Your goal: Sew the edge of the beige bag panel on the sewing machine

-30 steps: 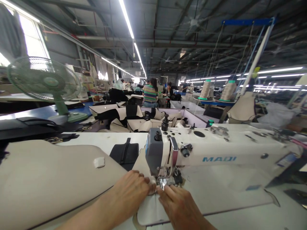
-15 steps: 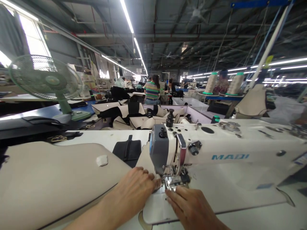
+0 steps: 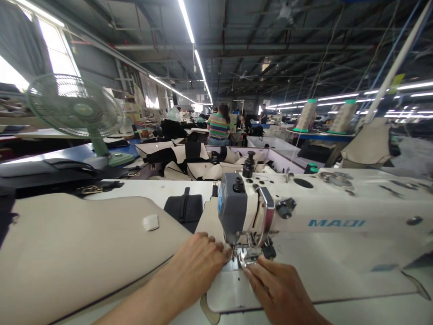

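We press the cream panel (image 3: pixel 84 253) flat with our left hand (image 3: pixel 196 262) and right hand (image 3: pixel 277 289), gripping nothing, and fingertips just beside the presser foot (image 3: pixel 249 256) risk a needle prick.

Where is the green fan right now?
The green fan stands at the far left of the head view on a blue table, beside the window, well behind the left hand at the sewing machine.

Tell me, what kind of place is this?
Most likely a sewing factory floor. An industrial sewing machine sits in front, with the left hand and right hand at its presser foot. Thread cones stand behind, and other people work at long tables under strip lights.
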A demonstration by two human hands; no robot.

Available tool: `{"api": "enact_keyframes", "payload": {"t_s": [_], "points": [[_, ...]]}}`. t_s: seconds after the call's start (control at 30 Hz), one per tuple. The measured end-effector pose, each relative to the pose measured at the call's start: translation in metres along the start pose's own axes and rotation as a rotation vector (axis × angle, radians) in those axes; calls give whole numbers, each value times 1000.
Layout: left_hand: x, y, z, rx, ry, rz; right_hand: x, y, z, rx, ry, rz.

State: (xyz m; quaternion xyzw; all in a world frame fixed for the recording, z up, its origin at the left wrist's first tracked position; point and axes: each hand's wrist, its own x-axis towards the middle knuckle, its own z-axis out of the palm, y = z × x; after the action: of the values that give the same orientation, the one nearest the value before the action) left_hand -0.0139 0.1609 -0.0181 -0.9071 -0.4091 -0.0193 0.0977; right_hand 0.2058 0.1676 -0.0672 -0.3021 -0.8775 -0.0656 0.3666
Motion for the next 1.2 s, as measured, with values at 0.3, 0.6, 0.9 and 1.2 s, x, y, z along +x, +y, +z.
{"api": "enact_keyframes", "payload": {"t_s": [0.3, 0.6, 0.9, 1.2], "points": [[0, 2, -2, 71, -17, 4, -6, 9, 6, 69, -1, 226], [-8, 1, -7, 116, -30, -28, -5, 7, 16, 204, -106, 363], [-12, 17, -13, 194, -63, -87, -9, 9, -13, 57, -194, 153], [-101, -12, 1, 220, -124, -166, -42, -8, -57, 116, -296, 78]]}}
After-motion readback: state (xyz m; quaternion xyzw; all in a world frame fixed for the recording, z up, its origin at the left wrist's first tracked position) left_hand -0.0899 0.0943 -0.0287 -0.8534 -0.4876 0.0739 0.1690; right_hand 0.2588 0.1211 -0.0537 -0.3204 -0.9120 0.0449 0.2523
